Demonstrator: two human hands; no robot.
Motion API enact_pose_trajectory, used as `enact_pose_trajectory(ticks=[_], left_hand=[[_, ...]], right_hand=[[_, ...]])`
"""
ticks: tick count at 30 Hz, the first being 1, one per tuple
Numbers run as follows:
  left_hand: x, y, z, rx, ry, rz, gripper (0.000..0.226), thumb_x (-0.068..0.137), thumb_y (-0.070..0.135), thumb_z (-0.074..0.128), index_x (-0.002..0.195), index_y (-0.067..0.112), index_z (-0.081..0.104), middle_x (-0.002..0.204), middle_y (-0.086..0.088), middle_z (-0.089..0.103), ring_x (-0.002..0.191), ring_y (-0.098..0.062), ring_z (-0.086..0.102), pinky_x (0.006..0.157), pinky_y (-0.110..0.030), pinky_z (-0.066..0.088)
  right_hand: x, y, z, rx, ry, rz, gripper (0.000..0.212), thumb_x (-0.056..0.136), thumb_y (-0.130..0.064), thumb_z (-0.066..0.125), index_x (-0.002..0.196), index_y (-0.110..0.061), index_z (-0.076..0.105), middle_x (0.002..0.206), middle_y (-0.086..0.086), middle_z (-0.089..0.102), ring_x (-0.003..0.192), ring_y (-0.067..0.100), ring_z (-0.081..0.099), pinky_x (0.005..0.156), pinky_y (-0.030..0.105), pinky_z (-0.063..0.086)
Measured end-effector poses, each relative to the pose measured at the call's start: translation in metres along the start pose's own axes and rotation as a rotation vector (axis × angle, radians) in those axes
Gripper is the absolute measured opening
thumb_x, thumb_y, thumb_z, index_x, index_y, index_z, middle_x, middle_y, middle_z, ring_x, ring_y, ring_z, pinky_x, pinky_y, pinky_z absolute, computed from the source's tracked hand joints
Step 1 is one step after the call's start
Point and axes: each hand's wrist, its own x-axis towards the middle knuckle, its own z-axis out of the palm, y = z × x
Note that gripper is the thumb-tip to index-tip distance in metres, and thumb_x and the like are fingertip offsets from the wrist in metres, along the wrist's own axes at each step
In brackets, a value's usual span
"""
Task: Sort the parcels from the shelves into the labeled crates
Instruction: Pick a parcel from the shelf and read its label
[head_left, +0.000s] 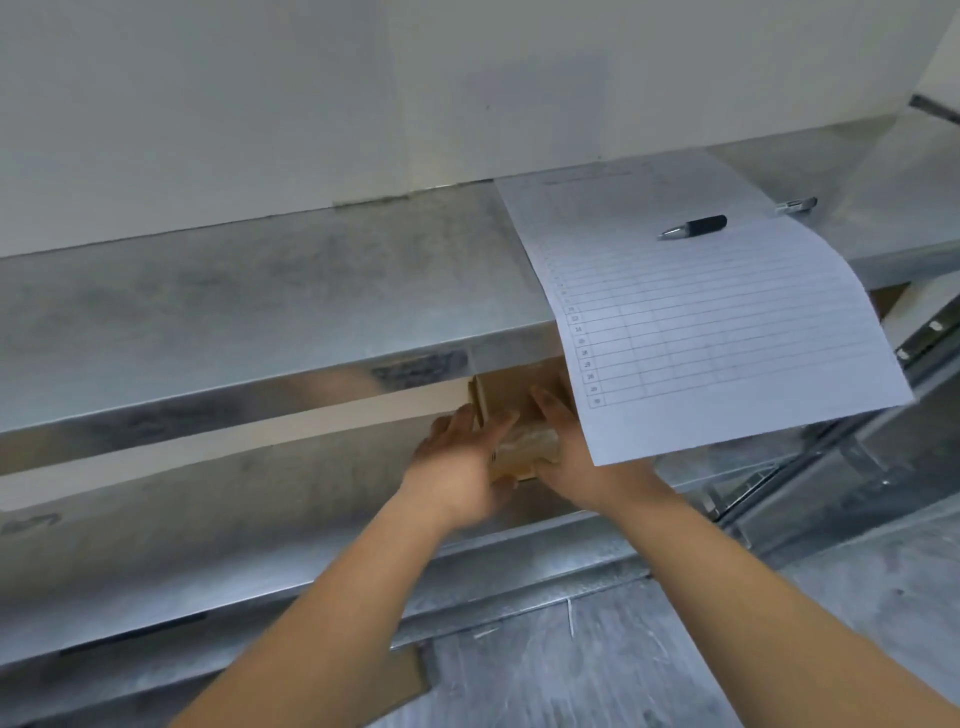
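Note:
A small brown cardboard parcel with clear tape on top sits between my two hands at the front of the second shelf. My left hand grips its left side, fingers reaching over the top edge. My right hand holds its right side, fingers stretched along it. Behind the parcel stands a bigger cardboard box under the top shelf. No crates are in view.
The top metal shelf carries a lined paper sheet that hangs over its front edge, with a black pen on it and a second pen beside it. A flat cardboard piece lies low down. Grey floor at lower right.

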Motion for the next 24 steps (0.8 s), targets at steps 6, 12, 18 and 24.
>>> enact_pose_trajectory(ticks=[6, 12, 18, 24], left_hand=[[0.024, 0.003, 0.013, -0.103, 0.041, -0.009, 0.080, 0.086, 0.041, 0.066, 0.151, 0.046, 0.019, 0.134, -0.008, 0.047, 0.119, -0.035, 0.048, 0.088, -0.041, 0.049], [0.002, 0.005, 0.014, -0.124, 0.189, 0.010, 0.061, 0.089, 0.031, 0.068, 0.143, 0.038, 0.041, 0.113, -0.011, 0.050, 0.093, -0.035, 0.057, 0.069, -0.032, 0.045], [-0.046, -0.009, 0.009, -0.192, 0.274, -0.065, 0.053, 0.083, 0.031, 0.074, 0.124, 0.047, 0.044, 0.109, -0.006, 0.048, 0.082, -0.033, 0.059, 0.065, -0.031, 0.047], [-0.114, -0.035, 0.015, -0.322, 0.374, -0.194, 0.037, 0.084, 0.061, 0.061, 0.115, 0.043, 0.054, 0.112, 0.003, 0.044, 0.098, -0.020, 0.057, 0.081, -0.032, 0.052]], right_hand=[[0.010, 0.012, 0.021, 0.174, -0.108, 0.064, 0.048, 0.088, -0.007, 0.079, 0.132, 0.002, 0.061, 0.125, 0.030, 0.063, 0.116, 0.007, 0.046, 0.108, 0.002, 0.025], [-0.004, 0.014, 0.021, 0.269, -0.184, 0.146, 0.031, 0.097, -0.014, 0.069, 0.128, -0.013, 0.066, 0.119, 0.007, 0.063, 0.108, 0.000, 0.053, 0.096, 0.020, 0.047], [-0.020, -0.016, 0.025, 0.301, -0.217, 0.015, 0.056, 0.089, -0.024, 0.078, 0.141, -0.032, 0.061, 0.120, -0.031, 0.034, 0.106, 0.004, 0.047, 0.096, 0.017, 0.046], [-0.043, -0.052, 0.050, 0.423, -0.268, -0.054, 0.050, 0.084, -0.030, 0.081, 0.130, -0.037, 0.063, 0.162, -0.002, 0.030, 0.141, 0.010, 0.036, 0.105, 0.017, 0.033]])
